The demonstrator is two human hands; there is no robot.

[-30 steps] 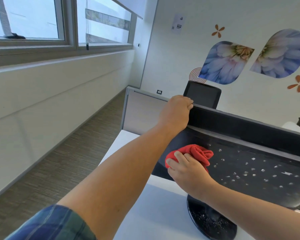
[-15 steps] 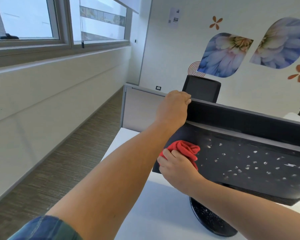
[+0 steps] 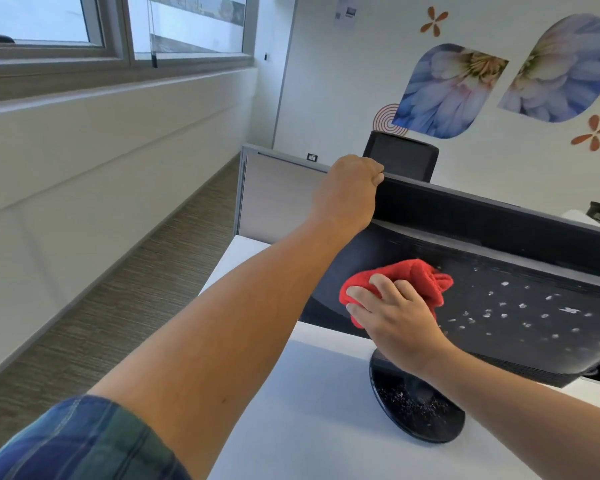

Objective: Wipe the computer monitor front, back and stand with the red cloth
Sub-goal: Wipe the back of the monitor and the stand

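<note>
Computer monitor (image 3: 499, 299) on the white table (image 3: 309, 393), tilted, dark panel toward us, speckled with pale spots. Our left hand (image 3: 347, 192) curls over its top-left corner. Our right hand (image 3: 395, 317) grips the bunched red cloth (image 3: 406, 275) against the panel's left end; unwiped spots lie rightward along its long axis.

The black computer monitor (image 3: 534, 271) stands tilted, its dark face, possibly the back, dotted with white flecks. The red cloth (image 3: 413, 275) is bunched against that face near its left end. The round glossy stand base (image 3: 420, 420), dusted with white specks, sits on the white desk (image 3: 291, 393).
</note>
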